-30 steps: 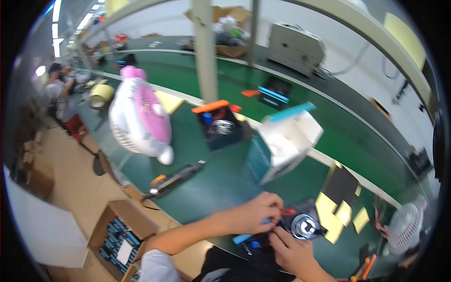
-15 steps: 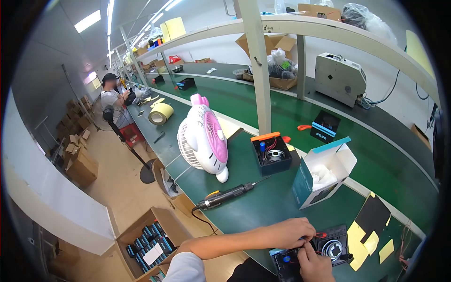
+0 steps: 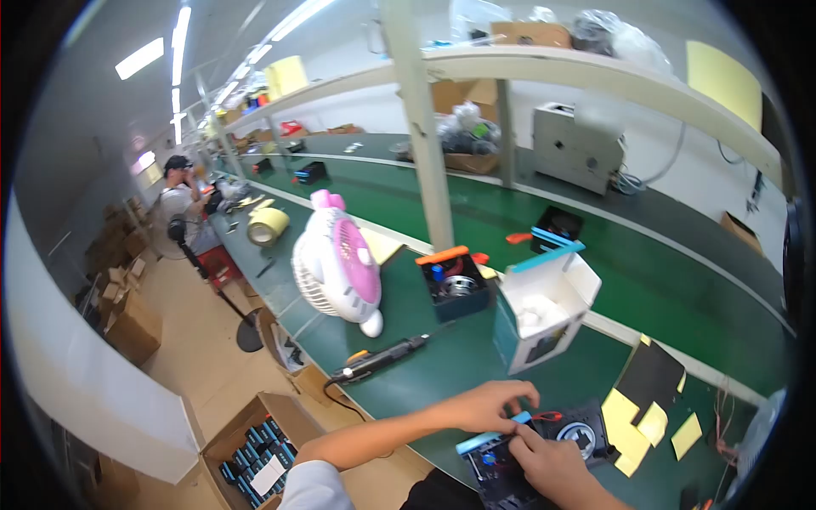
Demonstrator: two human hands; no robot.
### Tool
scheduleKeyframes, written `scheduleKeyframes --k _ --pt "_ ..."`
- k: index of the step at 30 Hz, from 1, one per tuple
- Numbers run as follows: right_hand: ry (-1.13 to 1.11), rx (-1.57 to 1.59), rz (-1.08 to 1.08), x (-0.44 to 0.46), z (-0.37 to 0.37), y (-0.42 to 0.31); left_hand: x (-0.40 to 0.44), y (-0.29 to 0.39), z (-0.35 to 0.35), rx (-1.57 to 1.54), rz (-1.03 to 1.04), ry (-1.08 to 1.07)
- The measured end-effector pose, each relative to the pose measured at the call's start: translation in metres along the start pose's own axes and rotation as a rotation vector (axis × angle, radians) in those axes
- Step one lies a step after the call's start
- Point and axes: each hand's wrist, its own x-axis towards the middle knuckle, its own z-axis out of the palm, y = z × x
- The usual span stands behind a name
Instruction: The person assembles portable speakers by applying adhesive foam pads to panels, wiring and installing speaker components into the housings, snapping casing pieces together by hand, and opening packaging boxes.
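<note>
A black speaker housing [image 3: 482,476] with a light-blue strip along its top edge and a blue component inside lies at the bench's near edge. My right hand [image 3: 552,466] grips its right side, fingers bent over the blue edge. Over the top corner of that edge is my left hand [image 3: 493,406], its fingers apart and its thumb close to the strip; whether the thumb touches is unclear. Just right of my hands lies a black panel [image 3: 595,416] with a round speaker [image 3: 576,441]. A red wire loop [image 3: 546,416] shows between the two parts.
An electric screwdriver [image 3: 374,360] lies left of an open white-and-teal box [image 3: 544,327]. Behind are a pink-and-white fan [image 3: 340,263] and another open speaker housing [image 3: 453,285]. Yellow and black sheets [image 3: 633,416] lie right. A carton [image 3: 225,425] of units stands below left; a person [image 3: 180,200] is farther off.
My left hand has opened from a pinch and its fingers have lifted. The housing's blue strip now shows more fully beneath my hands. The whole view has shifted, with the bench appearing farther left.
</note>
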Motion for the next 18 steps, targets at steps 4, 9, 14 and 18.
scheduleKeyframes --k 4,9,14,18 --pt "0.044 -0.044 -0.087 -0.006 0.007 0.012 -0.006 -0.009 0.005 -0.1 -0.14 -0.033" --pt "0.126 -0.016 -0.123 -0.006 0.013 0.014 -0.009 0.003 0.009 0.049 -0.153 0.005" --pt "0.137 0.166 -0.162 -0.003 0.023 0.027 -0.013 0.027 0.004 0.153 -0.335 -0.034" --pt "0.141 0.038 -0.158 -0.021 0.019 0.017 -0.009 0.012 0.006 -0.02 -0.255 -0.004"
